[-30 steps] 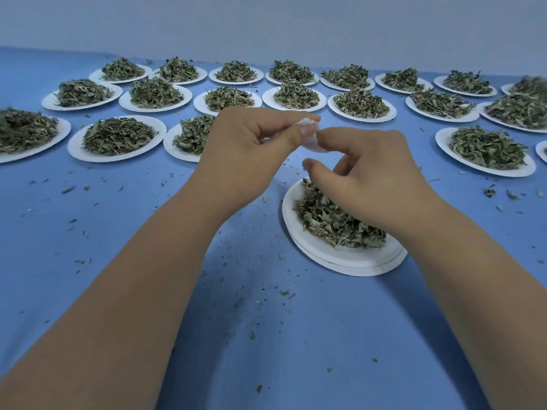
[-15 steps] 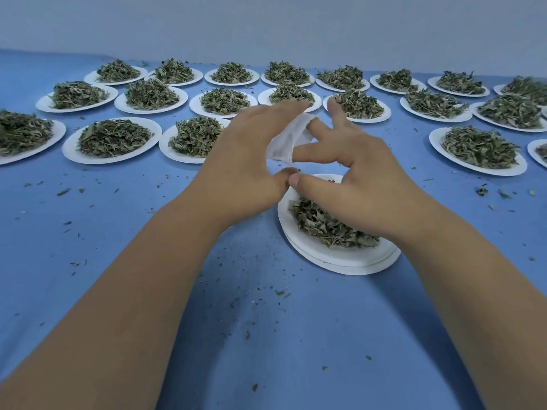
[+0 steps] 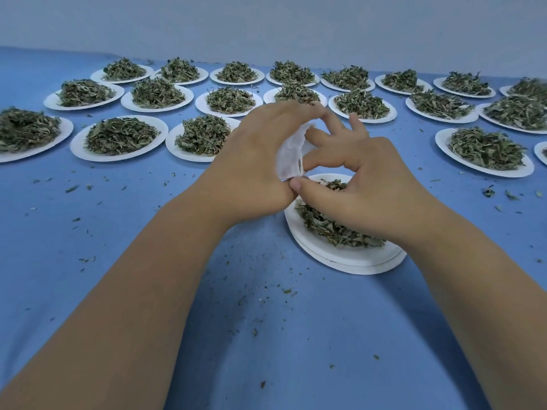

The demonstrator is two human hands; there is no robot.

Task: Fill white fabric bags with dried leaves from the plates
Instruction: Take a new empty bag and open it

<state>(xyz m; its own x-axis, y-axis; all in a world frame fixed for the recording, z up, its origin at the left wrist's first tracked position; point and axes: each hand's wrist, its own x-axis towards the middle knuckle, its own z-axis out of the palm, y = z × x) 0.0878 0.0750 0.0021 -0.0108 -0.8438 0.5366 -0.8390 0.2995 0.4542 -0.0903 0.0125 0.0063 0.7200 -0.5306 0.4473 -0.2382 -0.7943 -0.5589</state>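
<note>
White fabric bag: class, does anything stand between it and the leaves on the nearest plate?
Nothing visible does. The left hand and right hand hold the white fabric bag just above the dried leaves on the nearest plate.

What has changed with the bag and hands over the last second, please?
The left hand and right hand have spread the white bag from a small pinched fold into an open pouch, lowering it toward the near plate. Both still hold it; the other plates stayed put.

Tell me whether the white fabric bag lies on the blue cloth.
No, the left hand and right hand hold the white fabric bag up off it.
</note>
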